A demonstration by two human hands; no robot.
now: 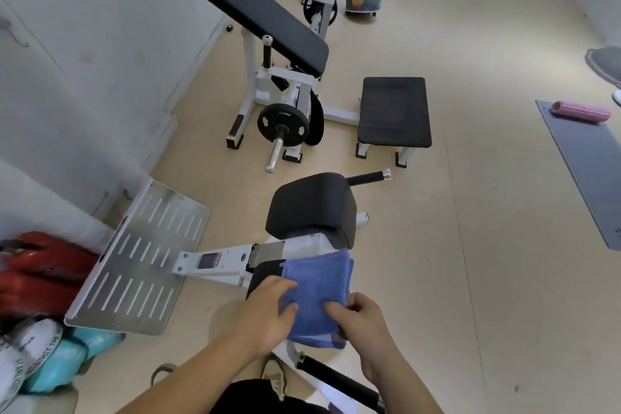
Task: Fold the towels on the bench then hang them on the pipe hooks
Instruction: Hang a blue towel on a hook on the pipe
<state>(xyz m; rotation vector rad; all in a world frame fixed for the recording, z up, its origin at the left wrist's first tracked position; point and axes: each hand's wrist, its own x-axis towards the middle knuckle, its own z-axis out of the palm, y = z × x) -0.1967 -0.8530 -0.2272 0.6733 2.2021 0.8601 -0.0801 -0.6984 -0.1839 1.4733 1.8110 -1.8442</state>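
A blue towel [316, 286], folded into a thick rectangle, lies on the black pad of the white bench [268, 270] just in front of me. My left hand [268, 309] holds its left edge, thumb on top and fingers curled over the cloth. My right hand [361, 316] pinches the towel's right near edge. The towel's near end hangs a little over the pad. No pipe hooks are in view.
A rounded black pad [312, 208] rises just beyond the towel. A slotted metal footplate [141, 259] sits to the left, with red and teal bags [40, 279] by the wall. A black handle [336, 376] juts near my right wrist. Farther off stand a weight bench [265, 17] and a black stool [395, 111].
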